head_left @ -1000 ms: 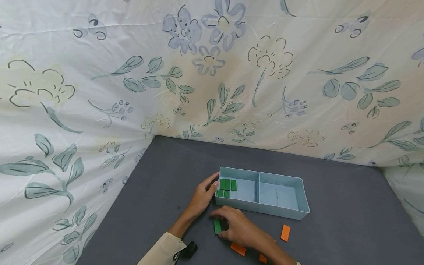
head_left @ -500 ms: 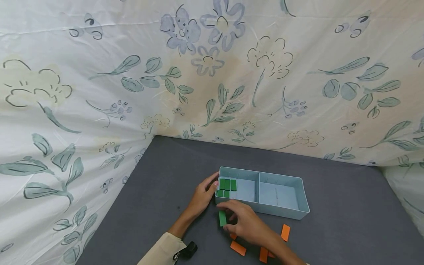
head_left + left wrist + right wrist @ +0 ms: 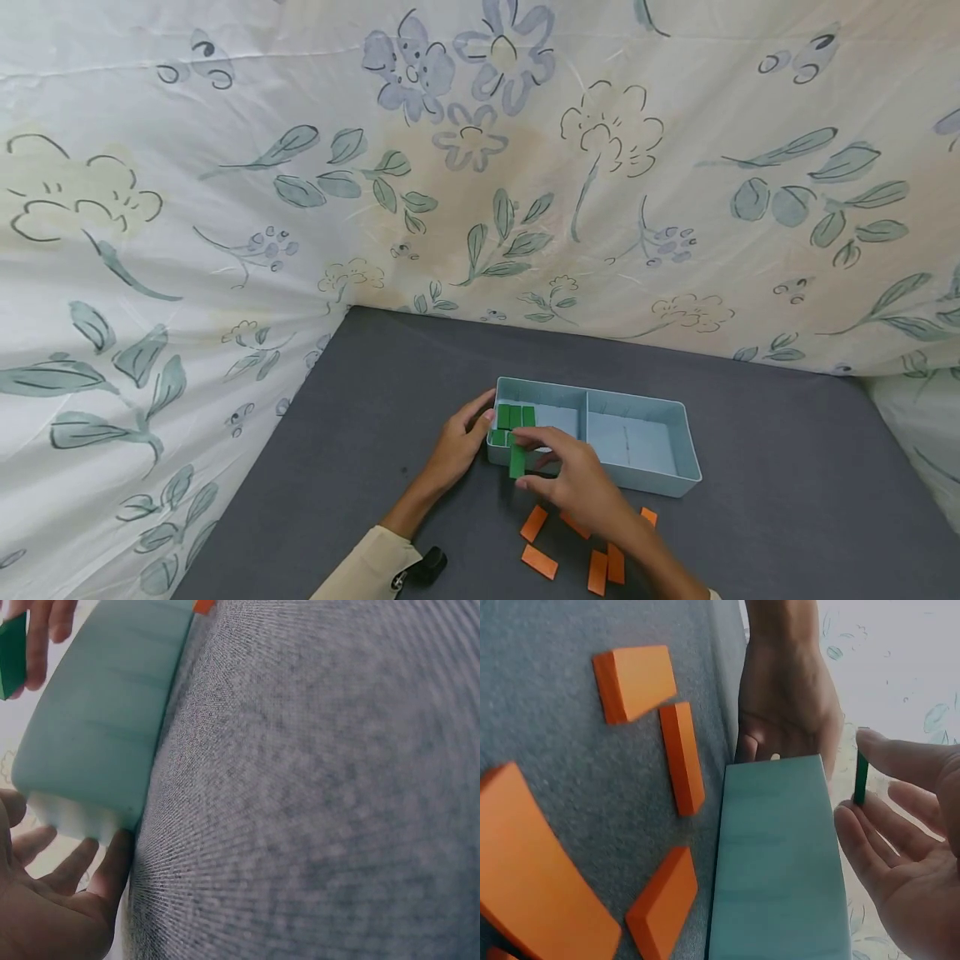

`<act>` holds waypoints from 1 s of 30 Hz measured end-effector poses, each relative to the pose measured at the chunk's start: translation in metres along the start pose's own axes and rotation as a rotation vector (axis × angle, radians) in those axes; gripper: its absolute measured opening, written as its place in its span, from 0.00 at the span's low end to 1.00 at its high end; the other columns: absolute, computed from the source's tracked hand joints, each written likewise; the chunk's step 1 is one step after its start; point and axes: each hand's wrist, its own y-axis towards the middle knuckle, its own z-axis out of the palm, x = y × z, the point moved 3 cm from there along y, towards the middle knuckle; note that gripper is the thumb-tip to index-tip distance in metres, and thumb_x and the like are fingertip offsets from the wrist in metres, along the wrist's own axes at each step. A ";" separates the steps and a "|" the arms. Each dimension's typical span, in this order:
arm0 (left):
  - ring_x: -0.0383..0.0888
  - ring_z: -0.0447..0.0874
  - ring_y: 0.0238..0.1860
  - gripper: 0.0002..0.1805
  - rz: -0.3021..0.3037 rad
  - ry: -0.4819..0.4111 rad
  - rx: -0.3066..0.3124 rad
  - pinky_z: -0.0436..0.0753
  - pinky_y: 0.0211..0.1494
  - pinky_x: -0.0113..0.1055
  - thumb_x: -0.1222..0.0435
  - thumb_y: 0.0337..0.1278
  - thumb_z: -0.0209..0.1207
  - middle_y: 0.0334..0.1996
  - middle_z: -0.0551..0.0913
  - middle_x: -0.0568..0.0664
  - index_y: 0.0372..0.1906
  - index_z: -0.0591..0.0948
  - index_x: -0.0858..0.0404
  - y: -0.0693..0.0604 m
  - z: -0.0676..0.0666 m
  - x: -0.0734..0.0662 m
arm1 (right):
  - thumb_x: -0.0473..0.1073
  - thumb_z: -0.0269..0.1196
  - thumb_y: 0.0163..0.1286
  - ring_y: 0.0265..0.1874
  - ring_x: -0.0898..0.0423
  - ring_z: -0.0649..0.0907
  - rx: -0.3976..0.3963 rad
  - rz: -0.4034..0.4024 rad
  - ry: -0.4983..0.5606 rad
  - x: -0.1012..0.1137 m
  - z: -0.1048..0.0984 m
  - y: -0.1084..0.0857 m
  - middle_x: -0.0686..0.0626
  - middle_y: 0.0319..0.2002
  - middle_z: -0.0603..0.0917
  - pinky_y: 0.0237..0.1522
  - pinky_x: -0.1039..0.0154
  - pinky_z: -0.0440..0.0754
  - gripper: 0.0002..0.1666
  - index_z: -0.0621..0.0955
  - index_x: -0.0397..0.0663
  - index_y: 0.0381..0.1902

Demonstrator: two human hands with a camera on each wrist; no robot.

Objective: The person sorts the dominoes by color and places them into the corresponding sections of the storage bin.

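A light blue two-compartment box [image 3: 637,479] sits on the dark cloth. My left hand [image 3: 455,446] rests against its left end; in the left wrist view that hand's fingers [image 3: 75,862] touch the end wall. My right hand [image 3: 573,475] pinches a thin green block [image 3: 517,461] between thumb and fingertips, over the box's front wall near the left corner. In the right wrist view the block [image 3: 861,778] is edge-on, held above the box side. Several green blocks [image 3: 504,417] lie in the left compartment, some partly hidden by my right hand.
Several orange blocks [image 3: 539,562] lie loose in front of the box, some partly under the right forearm. A small black object [image 3: 430,566] is by the left sleeve. Floral fabric [image 3: 472,208] hangs behind and on the left.
My right hand has lifted the green block off the cloth and carried it forward and right to the box's front wall. More orange blocks show. My left hand stays put.
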 end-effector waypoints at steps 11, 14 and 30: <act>0.50 0.68 0.78 0.28 -0.003 -0.002 -0.003 0.66 0.78 0.55 0.53 0.84 0.54 0.76 0.73 0.53 0.80 0.72 0.56 0.000 0.000 0.000 | 0.34 0.79 0.62 0.58 0.48 0.85 -0.099 0.091 0.048 -0.010 -0.009 0.009 0.48 0.59 0.86 0.54 0.57 0.87 0.38 0.80 0.50 0.69; 0.50 0.69 0.77 0.28 -0.001 -0.003 0.001 0.67 0.77 0.55 0.53 0.84 0.54 0.76 0.73 0.53 0.80 0.71 0.55 0.000 0.000 0.001 | 0.35 0.79 0.63 0.59 0.47 0.85 -0.112 0.103 0.046 -0.012 -0.010 0.012 0.47 0.59 0.86 0.55 0.58 0.87 0.37 0.80 0.47 0.69; 0.50 0.71 0.75 0.28 0.001 0.009 -0.001 0.69 0.76 0.55 0.53 0.84 0.54 0.76 0.74 0.52 0.80 0.71 0.55 0.001 -0.001 0.001 | 0.33 0.78 0.64 0.52 0.40 0.88 -0.151 0.207 0.011 -0.026 -0.008 0.033 0.43 0.59 0.87 0.51 0.54 0.88 0.35 0.81 0.43 0.69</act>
